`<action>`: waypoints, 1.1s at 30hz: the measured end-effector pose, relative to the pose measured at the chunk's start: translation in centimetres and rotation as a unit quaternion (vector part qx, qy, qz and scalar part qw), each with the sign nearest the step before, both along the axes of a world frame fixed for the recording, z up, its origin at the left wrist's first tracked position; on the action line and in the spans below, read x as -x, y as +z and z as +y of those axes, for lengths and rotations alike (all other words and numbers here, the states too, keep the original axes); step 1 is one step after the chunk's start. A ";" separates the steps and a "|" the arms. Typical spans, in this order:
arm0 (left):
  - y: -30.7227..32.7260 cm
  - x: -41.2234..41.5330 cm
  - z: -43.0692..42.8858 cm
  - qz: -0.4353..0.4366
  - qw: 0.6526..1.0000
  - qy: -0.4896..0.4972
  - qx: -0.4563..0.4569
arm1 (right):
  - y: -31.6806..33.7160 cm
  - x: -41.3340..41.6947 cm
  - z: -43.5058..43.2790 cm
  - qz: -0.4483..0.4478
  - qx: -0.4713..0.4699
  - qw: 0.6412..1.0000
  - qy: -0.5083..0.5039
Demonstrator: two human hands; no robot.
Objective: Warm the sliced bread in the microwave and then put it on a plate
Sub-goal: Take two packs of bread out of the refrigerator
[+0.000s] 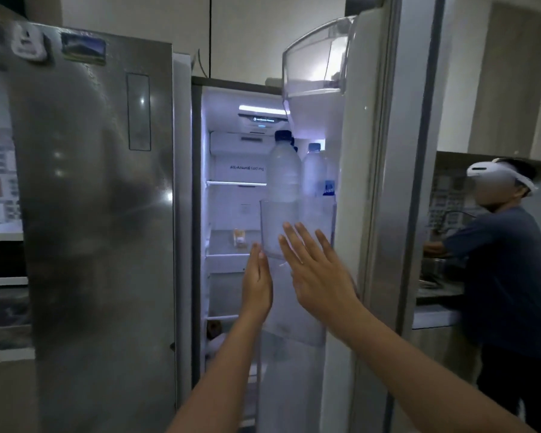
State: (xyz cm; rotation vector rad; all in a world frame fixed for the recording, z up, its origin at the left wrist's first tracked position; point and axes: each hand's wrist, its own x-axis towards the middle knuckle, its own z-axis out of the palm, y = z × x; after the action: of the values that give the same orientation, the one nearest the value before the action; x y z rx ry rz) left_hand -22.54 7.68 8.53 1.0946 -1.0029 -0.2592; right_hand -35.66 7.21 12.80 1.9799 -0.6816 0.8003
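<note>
A steel side-by-side fridge fills the view. Its right door (372, 182) stands open and the lit inside shows. On a middle shelf sits a small pale packet (240, 237), possibly the bread; it is too small to tell. My left hand (258, 282) is raised edge-on in front of the shelves, fingers straight, holding nothing. My right hand (316, 270) is flat with fingers spread, in front of the open door's inner bin (269, 226). No microwave or plate is in view.
Water bottles (284, 170) stand in the door bin. The left fridge door (100, 198) is shut, with magnets on top. Another person (506, 260) wearing a white headset stands at a sink counter on the right. A dark countertop lies at the far left.
</note>
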 end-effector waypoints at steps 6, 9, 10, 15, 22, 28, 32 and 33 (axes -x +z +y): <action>3.2 3.7 -3.3 0.007 0.993 -0.111 -0.028 | 1.6 3.4 -0.8 -0.020 0.029 0.999 -0.030; 4.2 6.5 -4.3 -0.023 0.991 -0.129 0.003 | 2.5 5.6 -1.7 -0.014 0.049 0.997 -0.057; 4.4 7.3 -4.7 -0.031 0.991 -0.133 0.010 | 2.8 6.2 -2.0 -0.010 0.053 0.996 -0.074; 4.0 9.8 -8.9 -0.112 0.985 -0.130 0.037 | 3.7 9.0 -3.9 -0.029 0.060 0.977 -0.204; 4.7 10.9 -15.4 -0.315 0.945 -0.011 0.087 | 3.0 12.4 -8.2 -0.087 0.009 0.952 -0.292; 5.1 12.2 -20.6 -0.425 0.894 0.059 0.127 | 3.1 16.0 -12.3 -0.182 -0.052 0.933 -0.307; 4.7 14.3 -22.9 -0.478 0.864 0.095 0.127 | 3.5 19.4 -14.8 -0.195 -0.079 0.933 -0.291; 4.6 14.8 -23.3 -0.485 0.860 0.100 0.122 | 3.5 20.1 -15.5 -0.201 -0.087 0.933 -0.286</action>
State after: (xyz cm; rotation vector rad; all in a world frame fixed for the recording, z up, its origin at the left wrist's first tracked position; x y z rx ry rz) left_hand -37.35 -15.65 13.16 1.0770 -1.7335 0.6563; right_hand -55.73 -8.26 16.31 1.6315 -1.5318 0.7980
